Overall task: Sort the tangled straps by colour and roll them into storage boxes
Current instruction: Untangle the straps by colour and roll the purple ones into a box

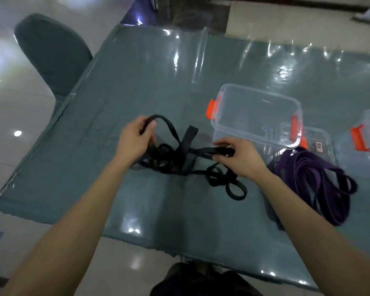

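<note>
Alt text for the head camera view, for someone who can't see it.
Two hands untangle a black strap on a table: the left hand grips a raised loop, the right hand pinches another length. A clear storage box stands behind; a purple strap bundle lies right.

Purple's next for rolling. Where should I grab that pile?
Likely the near bend of the purple straps, from above on the right: there the loops lie bunched and flat, away from the clear box at their far end.
</note>
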The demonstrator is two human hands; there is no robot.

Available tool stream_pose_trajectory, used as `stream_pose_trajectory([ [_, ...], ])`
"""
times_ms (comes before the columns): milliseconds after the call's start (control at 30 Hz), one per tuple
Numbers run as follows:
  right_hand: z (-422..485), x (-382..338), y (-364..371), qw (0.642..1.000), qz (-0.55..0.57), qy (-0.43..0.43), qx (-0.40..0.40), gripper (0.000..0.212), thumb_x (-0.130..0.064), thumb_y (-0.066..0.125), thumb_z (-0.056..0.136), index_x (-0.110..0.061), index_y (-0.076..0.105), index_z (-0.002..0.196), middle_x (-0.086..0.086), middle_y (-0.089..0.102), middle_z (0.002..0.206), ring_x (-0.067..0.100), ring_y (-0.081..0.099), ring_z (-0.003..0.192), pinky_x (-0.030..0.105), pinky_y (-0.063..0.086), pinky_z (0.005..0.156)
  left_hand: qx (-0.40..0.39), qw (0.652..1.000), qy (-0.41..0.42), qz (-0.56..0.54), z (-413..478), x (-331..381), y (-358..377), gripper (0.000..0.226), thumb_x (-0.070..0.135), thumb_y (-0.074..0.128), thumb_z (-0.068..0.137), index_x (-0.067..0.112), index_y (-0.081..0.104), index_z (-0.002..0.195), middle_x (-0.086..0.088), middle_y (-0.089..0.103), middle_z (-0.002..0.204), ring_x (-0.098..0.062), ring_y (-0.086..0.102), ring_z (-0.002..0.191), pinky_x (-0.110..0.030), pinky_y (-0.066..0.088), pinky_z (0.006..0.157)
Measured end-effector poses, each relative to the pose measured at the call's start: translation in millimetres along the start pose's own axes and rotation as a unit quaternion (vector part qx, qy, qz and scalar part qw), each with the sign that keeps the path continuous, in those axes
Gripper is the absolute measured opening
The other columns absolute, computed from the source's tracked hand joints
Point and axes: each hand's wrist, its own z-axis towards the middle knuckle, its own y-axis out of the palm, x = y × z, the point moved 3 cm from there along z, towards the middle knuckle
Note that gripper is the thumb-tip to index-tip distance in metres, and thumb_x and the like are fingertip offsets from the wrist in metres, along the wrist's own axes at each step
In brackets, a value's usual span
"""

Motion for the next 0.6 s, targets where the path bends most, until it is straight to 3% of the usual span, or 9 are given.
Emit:
stream_pose_trajectory([
  [100, 4, -21, -36, 0.999, 0.033, -0.013, 0.040, 0.029, -0.032, 0.091, 0.084, -0.031, 0.081, 0.110, -0.015, 0.080, 0.104, 0.004, 0.074, 0.097, 0.021, 0.056, 0.091, -0.009, 0.999, 0.040, -0.034, 13, 64, -33, 0.013, 0.043, 0.062, 0.107, 0.035, 0.072, 0.103, 0.006, 0.079, 0.078, -0.015, 0.077, 0.072, -0.040, 0.067, 0.072],
  [200, 5, -49, -72, 0.991, 0.100, -0.061, 0.062, 0.024, -0.028, 0.094, 0.081, -0.034, 0.081, 0.100, -0.018, 0.080, 0.094, -0.002, 0.075, 0.092, 0.020, 0.058, 0.092, -0.022, 0.995, 0.078, -0.062, -1, 110, -40, 0.015, 0.032, 0.066, 0.109, 0.021, 0.075, 0.111, 0.001, 0.081, 0.082, -0.015, 0.078, 0.075, -0.039, 0.068, 0.075],
  [300, -1, -82, -113, 0.971, 0.186, -0.124, 0.081, 0.020, -0.041, 0.093, 0.078, -0.040, 0.081, 0.094, -0.019, 0.081, 0.096, 0.000, 0.077, 0.093, 0.014, 0.058, 0.085, 0.059, 0.982, 0.127, -0.123, -24, 146, -54, 0.021, 0.029, 0.065, 0.109, 0.013, 0.075, 0.119, -0.005, 0.081, 0.087, -0.022, 0.080, 0.083, -0.039, 0.067, 0.076],
  [400, -6, -93, -140, 0.946, 0.251, -0.158, 0.127, 0.020, -0.044, 0.090, 0.083, -0.033, 0.082, 0.097, -0.011, 0.082, 0.095, 0.007, 0.079, 0.091, 0.018, 0.060, 0.083, 0.168, 0.953, 0.182, -0.175, -42, 173, -86, 0.017, 0.031, 0.062, 0.110, 0.020, 0.073, 0.116, -0.009, 0.079, 0.088, -0.028, 0.079, 0.084, -0.037, 0.066, 0.072],
  [467, -8, -92, -140, 0.952, 0.242, -0.150, 0.117, 0.010, -0.038, 0.087, 0.089, -0.030, 0.082, 0.092, -0.010, 0.081, 0.089, 0.007, 0.077, 0.085, 0.019, 0.058, 0.080, 0.211, 0.940, 0.169, -0.209, -47, 176, -106, 0.015, 0.032, 0.059, 0.111, 0.022, 0.070, 0.111, -0.012, 0.077, 0.087, -0.033, 0.078, 0.082, -0.039, 0.067, 0.070],
  [600, -20, -90, -136, 0.958, 0.218, -0.165, 0.084, 0.007, -0.035, 0.087, 0.091, -0.032, 0.082, 0.088, -0.010, 0.081, 0.085, 0.004, 0.076, 0.079, 0.015, 0.056, 0.073, 0.205, 0.946, 0.094, -0.233, -54, 155, -116, 0.023, 0.024, 0.060, 0.111, 0.004, 0.070, 0.112, -0.014, 0.075, 0.091, -0.035, 0.079, 0.088, -0.047, 0.069, 0.076],
])
